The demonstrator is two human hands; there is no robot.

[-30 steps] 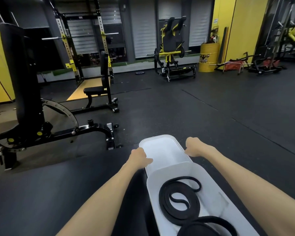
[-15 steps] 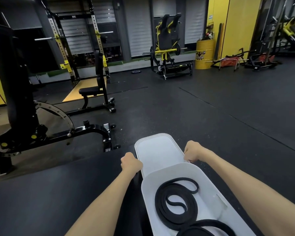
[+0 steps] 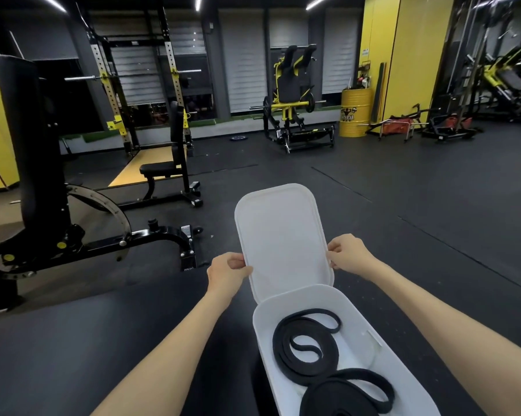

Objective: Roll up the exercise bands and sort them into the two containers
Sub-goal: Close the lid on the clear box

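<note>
A white plastic container (image 3: 382,331) stands on the dark floor in front of me. Two rolled black exercise bands lie in it: one coil (image 3: 306,345) in the middle and a second coil (image 3: 346,394) nearer me, cut off by the bottom edge. A white lid (image 3: 280,235) is raised and tilted up beyond the container's far rim. My left hand (image 3: 227,273) grips the lid's left edge. My right hand (image 3: 348,255) grips its right edge. Only one container is in view.
A black adjustable bench frame (image 3: 73,235) stands close on the left. A second bench (image 3: 169,175) and a squat rack (image 3: 139,85) are behind it. Farther back are a yellow machine (image 3: 292,100) and a yellow drum (image 3: 355,112). Dark rubber floor (image 3: 418,190) spreads to the right.
Both hands have lifted the lid from lying flat on the floor beyond the container to a raised, tilted position. The head view has tilted upward.
</note>
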